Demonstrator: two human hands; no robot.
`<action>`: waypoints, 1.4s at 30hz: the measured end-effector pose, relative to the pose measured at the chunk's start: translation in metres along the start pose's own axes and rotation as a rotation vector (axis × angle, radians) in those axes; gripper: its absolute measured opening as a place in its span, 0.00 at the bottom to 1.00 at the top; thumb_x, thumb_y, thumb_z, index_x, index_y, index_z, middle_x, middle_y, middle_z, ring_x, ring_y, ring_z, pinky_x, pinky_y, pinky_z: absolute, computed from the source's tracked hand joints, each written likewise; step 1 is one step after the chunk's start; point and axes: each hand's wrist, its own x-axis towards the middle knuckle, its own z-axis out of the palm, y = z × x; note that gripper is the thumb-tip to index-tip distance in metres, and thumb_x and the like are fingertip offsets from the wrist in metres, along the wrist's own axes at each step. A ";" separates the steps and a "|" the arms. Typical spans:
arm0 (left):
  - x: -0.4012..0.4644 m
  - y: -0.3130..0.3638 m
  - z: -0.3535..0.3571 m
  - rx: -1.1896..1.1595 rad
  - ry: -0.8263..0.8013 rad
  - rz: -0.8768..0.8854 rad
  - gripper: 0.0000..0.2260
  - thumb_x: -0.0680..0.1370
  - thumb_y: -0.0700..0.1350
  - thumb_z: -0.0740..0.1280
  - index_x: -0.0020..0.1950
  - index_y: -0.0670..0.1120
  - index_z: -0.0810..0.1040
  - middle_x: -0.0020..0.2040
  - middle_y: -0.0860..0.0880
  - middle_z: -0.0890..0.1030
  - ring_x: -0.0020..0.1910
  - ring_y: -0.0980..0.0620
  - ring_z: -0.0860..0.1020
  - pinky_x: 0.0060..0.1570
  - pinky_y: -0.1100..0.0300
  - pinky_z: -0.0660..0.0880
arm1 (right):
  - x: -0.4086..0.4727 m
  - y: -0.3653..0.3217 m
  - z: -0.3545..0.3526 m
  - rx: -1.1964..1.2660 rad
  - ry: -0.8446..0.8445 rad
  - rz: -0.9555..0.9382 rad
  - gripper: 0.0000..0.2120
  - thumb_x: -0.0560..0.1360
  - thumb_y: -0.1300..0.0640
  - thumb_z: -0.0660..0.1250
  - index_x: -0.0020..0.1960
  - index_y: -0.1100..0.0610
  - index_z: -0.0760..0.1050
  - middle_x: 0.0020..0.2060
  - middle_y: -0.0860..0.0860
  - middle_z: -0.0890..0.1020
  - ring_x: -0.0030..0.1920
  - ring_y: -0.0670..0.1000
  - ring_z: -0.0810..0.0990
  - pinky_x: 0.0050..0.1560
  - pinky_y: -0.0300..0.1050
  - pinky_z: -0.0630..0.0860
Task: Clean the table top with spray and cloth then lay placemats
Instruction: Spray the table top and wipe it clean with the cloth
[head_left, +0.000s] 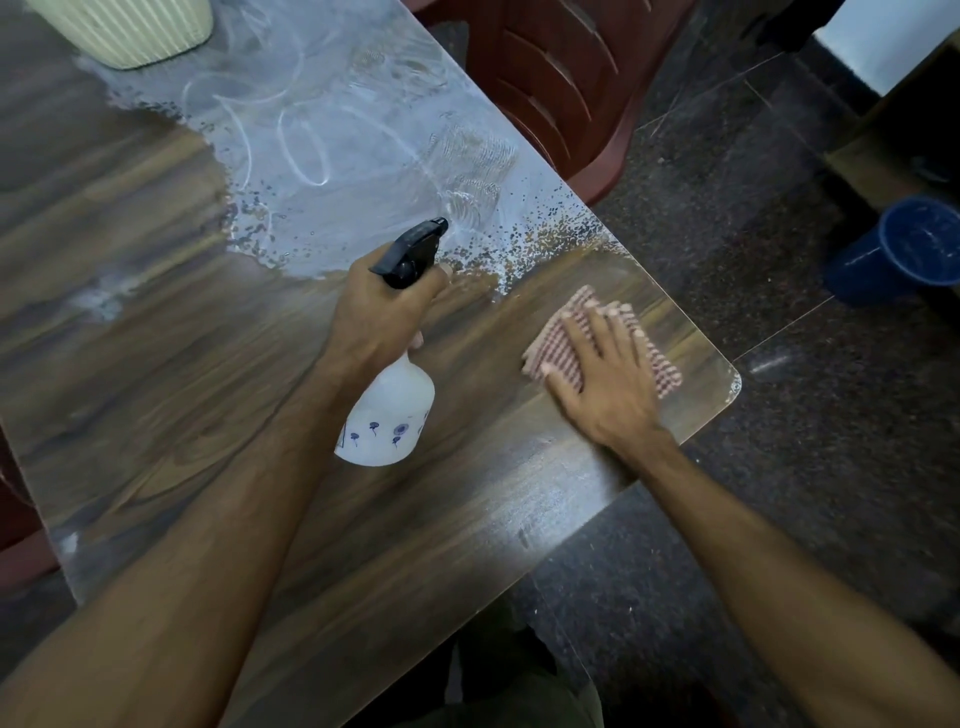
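Note:
My left hand (382, 306) grips the neck of a white spray bottle (387, 415) with a black trigger head, held above the wooden table top (171, 322) with its nozzle aimed at the far side. A wet, spotted film of spray covers the far part of the table. My right hand (602, 374) lies flat, fingers spread, on a folded red-and-white checked cloth (563, 343) near the table's right corner. No placemats are in view.
A cream ribbed container (130, 31) stands at the table's far left. A dark red plastic chair (566, 88) sits beyond the far right edge. A blue bucket (898, 249) stands on the dark speckled floor at right.

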 end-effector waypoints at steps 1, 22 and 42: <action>0.000 -0.001 -0.002 -0.011 0.006 -0.003 0.13 0.78 0.46 0.69 0.58 0.39 0.77 0.39 0.33 0.76 0.21 0.52 0.72 0.25 0.63 0.71 | 0.012 0.008 -0.005 0.003 0.014 0.062 0.35 0.80 0.31 0.44 0.81 0.46 0.44 0.81 0.53 0.46 0.80 0.56 0.44 0.77 0.60 0.38; 0.041 -0.024 -0.045 -0.084 0.035 -0.078 0.17 0.75 0.49 0.70 0.55 0.36 0.76 0.46 0.30 0.78 0.29 0.47 0.71 0.34 0.53 0.71 | 0.095 -0.027 -0.016 -0.003 0.045 0.079 0.37 0.77 0.30 0.44 0.81 0.46 0.45 0.81 0.54 0.47 0.80 0.57 0.44 0.78 0.60 0.41; 0.081 -0.039 -0.087 -0.141 0.074 -0.052 0.12 0.79 0.44 0.68 0.54 0.34 0.77 0.50 0.29 0.78 0.21 0.56 0.72 0.25 0.64 0.71 | 0.127 -0.079 -0.014 -0.046 0.038 -0.078 0.36 0.79 0.31 0.47 0.81 0.46 0.48 0.81 0.54 0.49 0.80 0.56 0.48 0.77 0.57 0.43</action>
